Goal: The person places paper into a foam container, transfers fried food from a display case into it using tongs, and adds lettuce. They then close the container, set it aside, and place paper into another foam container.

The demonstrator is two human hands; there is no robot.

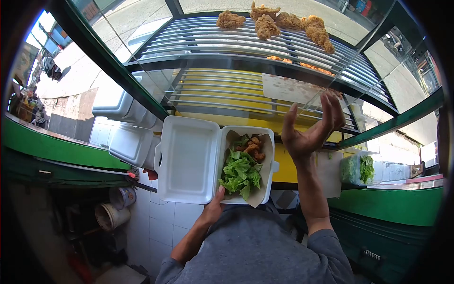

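Note:
An open white foam box point(187, 161) is held up in front of my body by my left hand point(215, 206), its thumb over the front edge and its other fingers hidden beneath. In the right half of the box, green lettuce point(240, 171) and brown fried pieces point(254, 148) lie on brown paper point(259, 193). My right hand point(312, 130) is raised to the right of the box, fingers apart and curved, with nothing in it. It is in front of the lower rack of the display case.
Fried chicken point(267, 26) lies on the upper metal rack point(198, 40). Stacked foam boxes point(130, 142) stand at the left. A clear tub of lettuce point(358, 169) is at the right. Green case frames point(104, 61) slope along both sides. Buckets point(111, 217) stand low at the left.

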